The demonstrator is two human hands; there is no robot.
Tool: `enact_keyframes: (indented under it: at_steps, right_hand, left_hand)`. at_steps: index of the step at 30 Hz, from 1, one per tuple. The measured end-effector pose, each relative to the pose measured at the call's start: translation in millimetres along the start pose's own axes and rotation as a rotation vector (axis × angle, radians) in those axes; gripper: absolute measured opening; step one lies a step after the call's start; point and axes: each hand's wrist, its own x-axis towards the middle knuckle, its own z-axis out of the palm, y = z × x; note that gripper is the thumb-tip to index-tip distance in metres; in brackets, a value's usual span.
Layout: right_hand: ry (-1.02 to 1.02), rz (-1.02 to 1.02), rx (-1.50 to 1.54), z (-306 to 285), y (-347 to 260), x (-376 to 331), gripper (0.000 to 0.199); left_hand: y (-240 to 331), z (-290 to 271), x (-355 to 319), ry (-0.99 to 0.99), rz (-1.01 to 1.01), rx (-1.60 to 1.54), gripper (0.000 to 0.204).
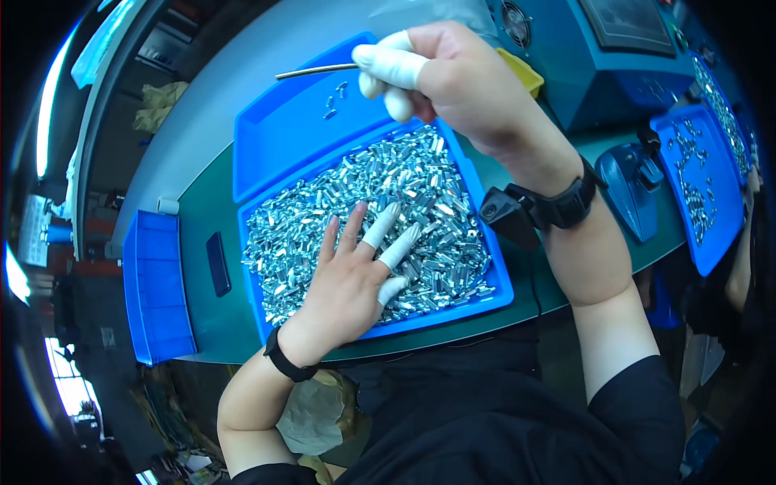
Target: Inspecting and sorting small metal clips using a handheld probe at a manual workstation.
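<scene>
My left hand (347, 283) lies with spread fingers on a heap of small shiny metal parts (428, 190), with white finger cots on its thumb and two fingers. The parts fill a blue plastic tray (503, 283) in front of me. Above the far side of that tray, my right hand (416, 73) is raised. Between its white-covered fingertips it pinches a thin metal rod (315, 71) that points left. Under the rod a second blue tray (275, 133) holds a few small metal pieces (333, 101). Whether the rod's hidden end carries anything cannot be seen.
A dark phone (217, 264) lies on the green table (198, 194), beside a blue compartment bin (158, 283). A blue machine (598, 73) stands at the back right, with a yellow bin (521, 73) near it. Another blue tray (711, 234) of parts is at far right, near another person's arm (740, 275).
</scene>
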Motion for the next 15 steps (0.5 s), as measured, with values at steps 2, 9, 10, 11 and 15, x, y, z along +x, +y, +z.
enact_keyframes:
  at_steps: [2,9,10,11,15]
  right_hand:
    - [0.006,0.013,0.008,11.4,-6.8,0.5,0.031]
    - [-0.026,0.033,0.018,37.6,-30.0,3.1,0.031]
    - [-0.022,0.041,0.023,41.0,-32.5,3.2,0.031]
    - [-0.021,0.049,0.03,45.3,-34.5,3.6,0.031]
    - [-0.039,0.059,0.074,56.5,-43.1,1.2,0.032]
  left_hand:
    - [-13.4,-6.8,-12.7,0.003,-0.028,-0.001,0.054]
    - [-67.0,-15.8,-58.0,0.083,-0.112,-0.009,0.055]
    - [-77.5,-14.6,-64.9,0.112,-0.129,-0.051,0.054]
    - [-88.2,-13.5,-72.9,0.143,-0.149,-0.092,0.054]
    - [-122.3,-18.2,-100.4,0.176,-0.232,-0.195,0.051]
